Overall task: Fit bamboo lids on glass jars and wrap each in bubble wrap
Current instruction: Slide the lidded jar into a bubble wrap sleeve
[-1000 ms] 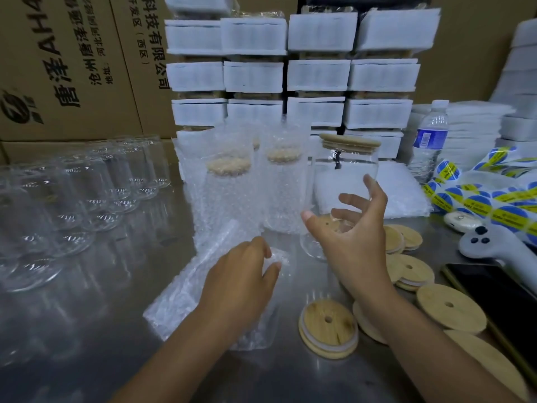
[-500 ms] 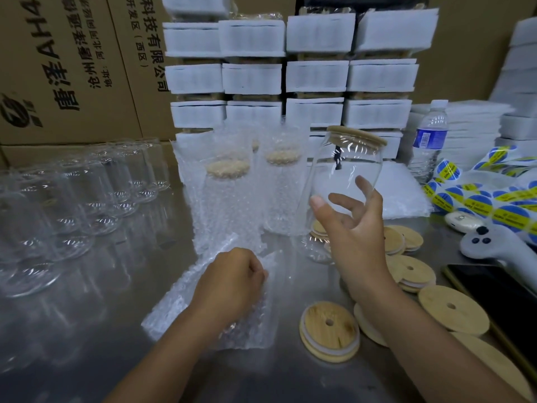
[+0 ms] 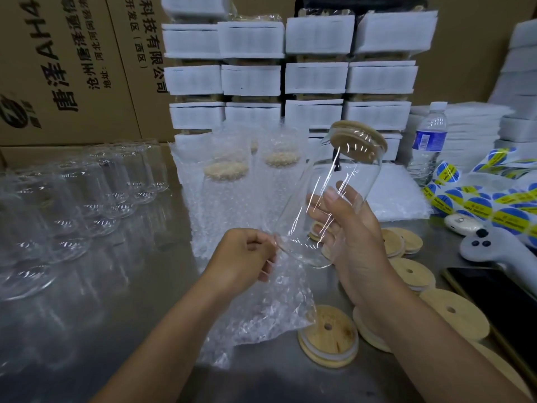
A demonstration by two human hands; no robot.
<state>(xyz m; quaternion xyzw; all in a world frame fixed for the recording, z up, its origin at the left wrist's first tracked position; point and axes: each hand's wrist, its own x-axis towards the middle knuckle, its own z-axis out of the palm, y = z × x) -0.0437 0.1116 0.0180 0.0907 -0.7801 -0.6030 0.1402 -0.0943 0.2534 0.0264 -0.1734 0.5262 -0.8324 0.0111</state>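
My right hand grips a clear glass jar with a bamboo lid on top. The jar is lifted off the table and tilted, lid up and to the right, base down toward my left hand. My left hand pinches the top edge of a bubble wrap bag that hangs down onto the table; the jar's base is at the bag's edge. Two wrapped, lidded jars stand behind. Loose bamboo lids lie on the steel table.
Several bare glass jars stand at left. Stacked white foam packs and cardboard boxes line the back. A water bottle, sticker rolls, a white controller and a black phone lie at right.
My right hand has taken the lidded jar off the table, raised it and tilted it toward my left hand. My left hand has lifted the bubble wrap bag by its edge.
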